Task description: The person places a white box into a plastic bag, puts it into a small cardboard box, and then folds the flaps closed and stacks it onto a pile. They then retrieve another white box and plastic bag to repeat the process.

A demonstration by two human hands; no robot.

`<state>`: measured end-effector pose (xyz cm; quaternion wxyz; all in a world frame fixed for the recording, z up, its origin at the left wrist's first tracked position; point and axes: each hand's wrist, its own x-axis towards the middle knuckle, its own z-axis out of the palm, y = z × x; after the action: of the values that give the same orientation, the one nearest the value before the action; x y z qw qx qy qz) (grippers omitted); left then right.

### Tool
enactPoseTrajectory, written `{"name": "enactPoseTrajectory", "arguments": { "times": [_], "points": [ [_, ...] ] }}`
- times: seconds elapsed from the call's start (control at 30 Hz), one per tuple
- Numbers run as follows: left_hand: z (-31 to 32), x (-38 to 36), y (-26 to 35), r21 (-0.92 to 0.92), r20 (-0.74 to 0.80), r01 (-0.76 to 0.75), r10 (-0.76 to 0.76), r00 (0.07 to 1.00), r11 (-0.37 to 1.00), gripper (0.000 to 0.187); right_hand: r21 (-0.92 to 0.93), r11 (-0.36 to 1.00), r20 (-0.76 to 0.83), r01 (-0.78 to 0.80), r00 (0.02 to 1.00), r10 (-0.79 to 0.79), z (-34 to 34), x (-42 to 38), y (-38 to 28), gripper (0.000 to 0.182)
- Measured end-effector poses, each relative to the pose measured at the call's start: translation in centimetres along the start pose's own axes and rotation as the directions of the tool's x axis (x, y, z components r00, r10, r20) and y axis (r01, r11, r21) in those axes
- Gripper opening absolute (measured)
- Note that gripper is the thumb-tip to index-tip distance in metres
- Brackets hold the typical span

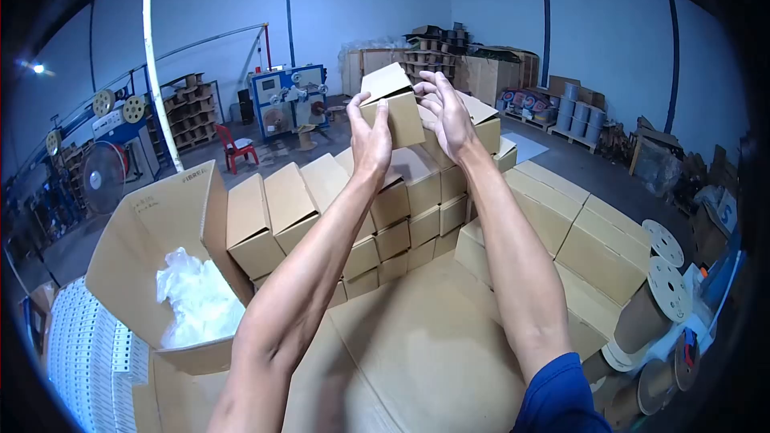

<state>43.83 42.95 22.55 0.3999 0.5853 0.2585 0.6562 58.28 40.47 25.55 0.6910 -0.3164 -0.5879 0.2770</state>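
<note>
- Above the stacked row of cartons (425, 226), I have one small carton (405, 124) raised in the air, its lid not quite flush, with a dark gap under the edge.
- My left hand (372, 143) grips that carton from its left side, fingers wrapped around it and thumb laid flat on the near face; I judge this hold bears the weight and steadies it.
- My right hand (451, 119) is over the stacked row, just beside the carton's right edge, fingers spread and slightly curved. I cannot tell whether the tips touch; the pose probably guards that side.
- The stacked row rises three tiers where its near faces show, seemingly packed side by side so the tiers support each other. My forearms hide parts of it, so I give no total.
- Left of the stacked row stands one large carton (172, 216), flaps up, holding one heap of clear plastic (196, 293), presumably kept there within reach.
- Right of the stacked row, I count two cartons (605, 244) on the upper level of another pile, with more beneath, and two pale reel ends (668, 289) beyond.
- Nearer me than the stacked row lies flat cardboard (409, 345), creased once; behind the row, one red chair (235, 147).
</note>
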Motion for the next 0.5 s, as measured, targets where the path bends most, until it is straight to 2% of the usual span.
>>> {"name": "enactPoseTrajectory", "arguments": {
  "times": [0.03, 0.1, 0.17, 0.27, 0.3, 0.4, 0.43, 0.5],
  "points": [
    [-0.5, -0.4, 0.9, -0.039, -0.014, -0.007, 0.006, 1.000, 0.999, 0.050, 0.032, 0.999, 0.020, 0.024, 1.000, -0.024, 0.2, -0.4, -0.5, 0.062],
    [-1.7, -0.4, 1.7, -0.100, -0.078, -0.117, 0.110, 0.991, 0.988, 0.038, 0.102, 0.993, 0.064, 0.067, 0.995, -0.074, 1.1, -1.9, -1.5, 0.060],
    [-3.4, -1.8, 4.1, -0.211, -0.088, -0.106, 0.089, 0.992, 0.972, 0.037, 0.128, 0.983, 0.112, 0.131, 0.983, -0.146, 2.5, -4.1, -2.9, 0.054],
    [-6.7, -4.1, 5.9, -0.301, -0.086, -0.205, 0.187, 0.979, 0.931, 0.034, 0.178, 0.964, 0.151, 0.196, 0.963, -0.224, 4.7, -8.1, -4.8, 0.054],
    [-8.0, -5.7, 6.6, -0.267, -0.111, -0.254, 0.232, 0.966, 0.930, 0.032, 0.231, 0.953, 0.116, 0.194, 0.967, -0.225, 5.8, -10.1, -5.6, 0.055],
    [-11.4, -13.3, 10.2, -0.166, -0.091, -0.317, 0.305, 0.948, 0.934, 0.023, 0.097, 0.967, 0.023, 0.235, 0.971, -0.238, 9.6, -16.5, -7.1, 0.058],
    [-12.9, -15.6, 10.3, -0.033, -0.110, -0.350, 0.345, 0.932, 0.936, 0.022, -0.114, 0.956, 0.037, 0.269, 0.963, -0.267, 10.8, -18.8, -7.5, 0.057],
    [-15.2, -21.3, 11.4, 0.058, -0.107, -0.277, 0.282, 0.954, 0.959, 0.023, -0.065, 0.981, 0.025, 0.180, 0.984, -0.179, 14.6, -25.0, -8.8, 0.055]
  ]
}}
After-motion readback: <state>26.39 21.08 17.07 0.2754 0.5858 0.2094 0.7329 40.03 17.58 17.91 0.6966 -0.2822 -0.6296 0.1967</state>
